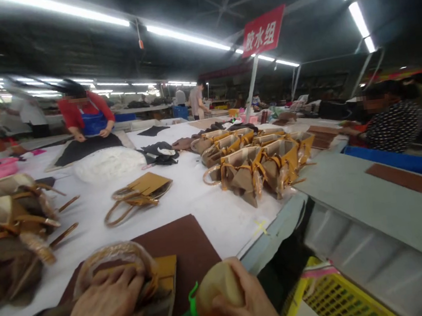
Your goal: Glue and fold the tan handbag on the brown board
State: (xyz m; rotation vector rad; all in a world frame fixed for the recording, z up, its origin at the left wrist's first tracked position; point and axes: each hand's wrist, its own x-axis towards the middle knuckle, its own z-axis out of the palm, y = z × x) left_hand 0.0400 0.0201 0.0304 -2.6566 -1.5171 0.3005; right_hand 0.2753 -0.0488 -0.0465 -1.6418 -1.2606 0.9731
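My left hand (102, 310) lies flat with fingers spread on a mustard-yellow handbag (163, 276), over its plastic-wrapped round handle (112, 256). The bag rests on a dark brown mat (184, 246) at the near edge of the white table (209, 213). My right hand (249, 307) is closed round a rounded beige tool (219, 285) with a green part (192, 305) at its lower left; I cannot make out what kind of tool it is.
More yellow bags stand in rows (260, 160) at the middle right, one lies flat (139, 193) in the centre, and others pile up at the left (11, 229). A person in a red top and blue apron (86, 116) works across the table. A yellow crate (331, 301) sits below right.
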